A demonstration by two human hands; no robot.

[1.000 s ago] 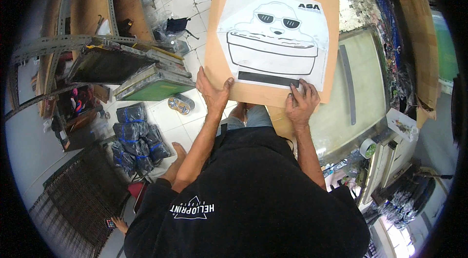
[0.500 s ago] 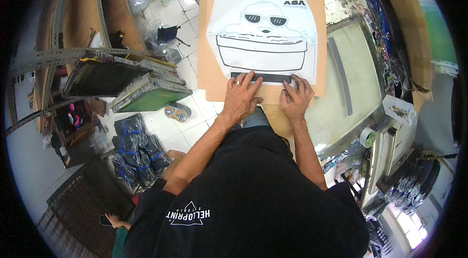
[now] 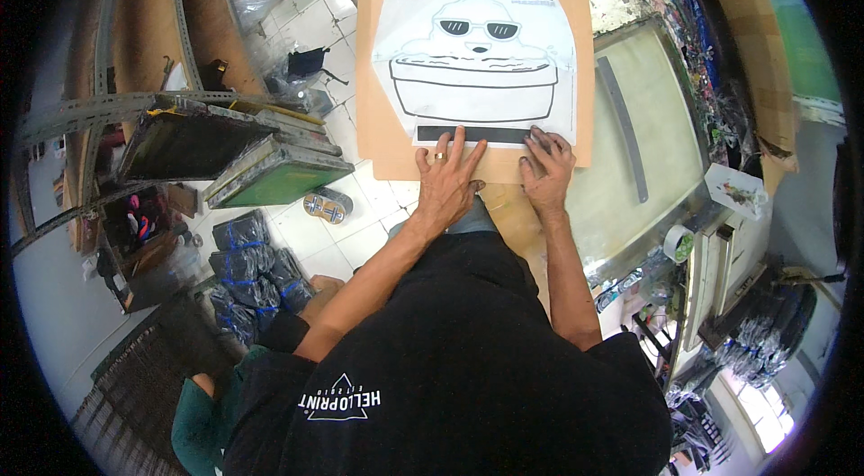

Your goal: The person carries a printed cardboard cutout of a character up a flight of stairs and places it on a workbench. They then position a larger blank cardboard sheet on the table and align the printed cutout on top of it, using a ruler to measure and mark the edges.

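Note:
A translucent sheet (image 3: 477, 98) printed with a cartoon figure in sunglasses above a tub lies flat on a brown cardboard piece (image 3: 583, 53). Along its near edge runs a black bar (image 3: 499, 135). My left hand (image 3: 448, 175), with a ring on one finger, rests at this edge, fingers spread and tips touching the bar. My right hand (image 3: 547, 172) lies at the bar's right end, its fingers slightly bent and apart. Neither hand grasps anything. The right fingers hide part of the sheet's near right corner.
A framed screen (image 3: 666, 152) with a grey strip (image 3: 623, 130) on it lies to the right, near a tape roll (image 3: 678, 243). Leaning frames (image 3: 279, 172), a can (image 3: 328, 205) and dark wrapped bundles (image 3: 247, 264) are at left. A person's green sleeve (image 3: 198, 426) shows at lower left.
The sheet and cardboard sit slightly farther left and up in view. My left fingertips cover less of the black bar. The other person's hand with a phone has left view; more green sleeve shows.

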